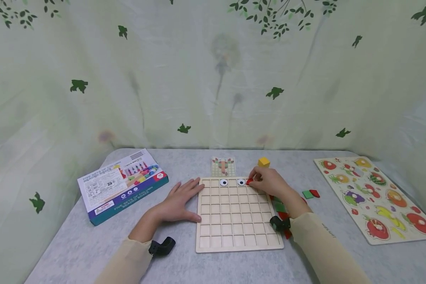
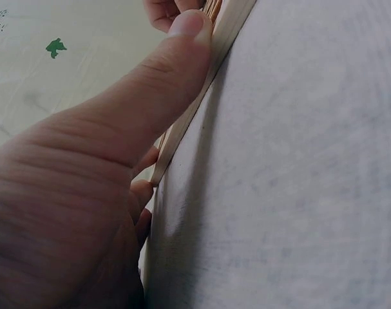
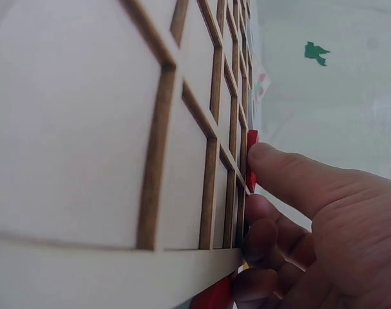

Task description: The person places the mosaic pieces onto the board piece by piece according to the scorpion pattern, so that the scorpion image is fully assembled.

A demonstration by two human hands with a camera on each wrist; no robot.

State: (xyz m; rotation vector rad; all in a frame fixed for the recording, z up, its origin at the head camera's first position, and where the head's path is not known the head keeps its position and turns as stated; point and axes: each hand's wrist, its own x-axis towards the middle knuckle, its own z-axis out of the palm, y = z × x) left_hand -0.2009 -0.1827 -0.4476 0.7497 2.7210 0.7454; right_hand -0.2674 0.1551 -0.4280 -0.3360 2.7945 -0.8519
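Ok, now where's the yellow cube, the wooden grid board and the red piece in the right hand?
Yellow cube (image 1: 264, 162), head view: middle of its visible part.
Wooden grid board (image 1: 238, 218), head view: a bare square near its middle.
Red piece (image 1: 249, 182), head view: its uncovered end.

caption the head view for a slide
The left hand touches the gridded board; the right hand pinches a red piece near two eye tiles.

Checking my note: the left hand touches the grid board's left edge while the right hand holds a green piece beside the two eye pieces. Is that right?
Not quite: the right hand holds a red piece, not a green one, as the head and right wrist views show. The left hand touches the left edge of the grid board, and the piece is beside the two eye pieces.
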